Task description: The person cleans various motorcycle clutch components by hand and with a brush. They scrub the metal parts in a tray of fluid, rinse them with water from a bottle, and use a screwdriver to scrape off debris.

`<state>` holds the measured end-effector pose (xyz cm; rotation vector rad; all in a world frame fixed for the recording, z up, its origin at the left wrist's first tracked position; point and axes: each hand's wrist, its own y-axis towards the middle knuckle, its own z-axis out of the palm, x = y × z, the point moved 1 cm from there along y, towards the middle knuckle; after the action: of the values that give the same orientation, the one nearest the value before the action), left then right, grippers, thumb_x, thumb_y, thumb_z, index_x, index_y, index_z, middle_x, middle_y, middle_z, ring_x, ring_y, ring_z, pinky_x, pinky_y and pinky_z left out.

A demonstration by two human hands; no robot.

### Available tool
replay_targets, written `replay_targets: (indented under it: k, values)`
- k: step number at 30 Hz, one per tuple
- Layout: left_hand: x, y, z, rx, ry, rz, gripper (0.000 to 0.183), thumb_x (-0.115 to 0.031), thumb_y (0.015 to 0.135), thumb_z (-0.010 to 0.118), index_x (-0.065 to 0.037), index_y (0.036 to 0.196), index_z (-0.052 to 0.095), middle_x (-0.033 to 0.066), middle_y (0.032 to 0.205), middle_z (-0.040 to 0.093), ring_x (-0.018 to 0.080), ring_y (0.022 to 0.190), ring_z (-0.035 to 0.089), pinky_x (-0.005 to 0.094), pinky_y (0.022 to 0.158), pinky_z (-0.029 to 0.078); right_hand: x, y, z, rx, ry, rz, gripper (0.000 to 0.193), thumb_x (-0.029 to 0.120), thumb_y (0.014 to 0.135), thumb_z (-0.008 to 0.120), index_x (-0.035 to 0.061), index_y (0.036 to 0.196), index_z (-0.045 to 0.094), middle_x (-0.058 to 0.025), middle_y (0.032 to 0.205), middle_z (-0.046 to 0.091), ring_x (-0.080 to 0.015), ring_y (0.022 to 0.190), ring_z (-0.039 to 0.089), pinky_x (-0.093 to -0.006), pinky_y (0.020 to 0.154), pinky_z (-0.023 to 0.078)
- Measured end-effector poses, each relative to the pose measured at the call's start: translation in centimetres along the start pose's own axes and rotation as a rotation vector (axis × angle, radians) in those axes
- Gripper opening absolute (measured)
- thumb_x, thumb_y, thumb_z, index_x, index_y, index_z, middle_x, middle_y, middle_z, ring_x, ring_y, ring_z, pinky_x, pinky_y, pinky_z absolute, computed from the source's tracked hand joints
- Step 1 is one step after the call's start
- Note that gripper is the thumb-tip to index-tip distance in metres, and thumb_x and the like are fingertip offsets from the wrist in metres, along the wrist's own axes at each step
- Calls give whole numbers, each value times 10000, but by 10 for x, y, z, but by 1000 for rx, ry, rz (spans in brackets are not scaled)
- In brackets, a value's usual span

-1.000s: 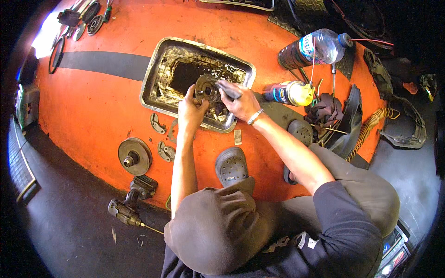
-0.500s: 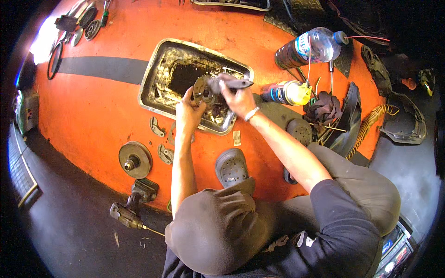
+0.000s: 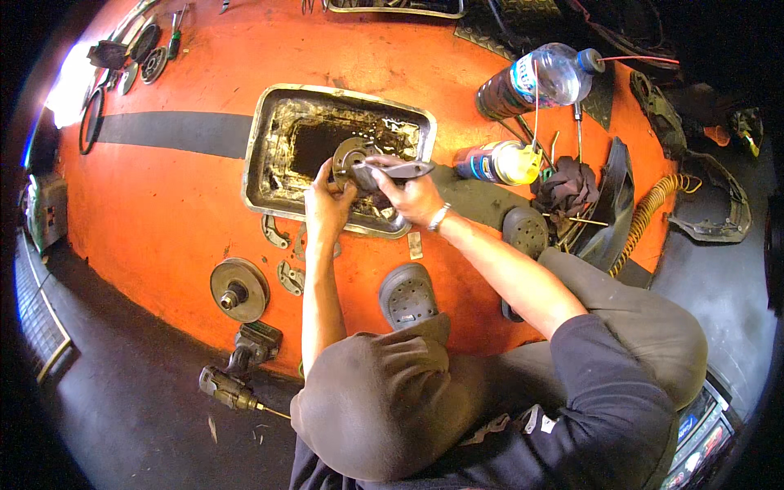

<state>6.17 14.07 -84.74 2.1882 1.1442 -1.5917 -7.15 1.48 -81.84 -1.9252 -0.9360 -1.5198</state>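
My left hand grips a round metal plate with a raised centre, holding it tilted over a shallow metal tray. Dark, oily liquid and grime coat the tray's bottom. Closed around a dark-handled brush, my right hand presses its head against the near side of the plate. My fingers partly hide where the brush meets the plate. Curved metal clutch shoes lie on the orange floor near my left forearm, beside a round metal pulley.
A cordless impact driver lies at the lower left. To the right are a yellow-capped spray can, a plastic bottle of dark liquid, a dark rag and a coiled hose. Several parts sit far left.
The brush has moved down and left across the plate with my right hand. My left hand still holds the plate over the tray. The whole view has shifted slightly.
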Motion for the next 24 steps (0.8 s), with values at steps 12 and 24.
replay_targets:
  k: [12, 24]
  values:
    - [11, -4, -6, 80, -204, 4, 652, -20, 861, 595, -4, 1466, 353, 85, 840, 698, 75, 634, 565, 246, 560, 469, 2, 4, -18, 10, -126, 168, 281, 246, 903, 624, 22, 1057, 695, -196, 954, 706, -329, 905, 696, -377, 784, 548]
    - [14, -2, 2, 156, -266, -223, 429, -47, 998, 399, -56, 1426, 425, 110, 1065, 645, 142, 877, 678, 266, 623, 573, 13, -5, -9, -44, -19, 90, 228, 187, 907, 631, 6, 1031, 695, -178, 940, 719, -302, 886, 706, -375, 774, 550]
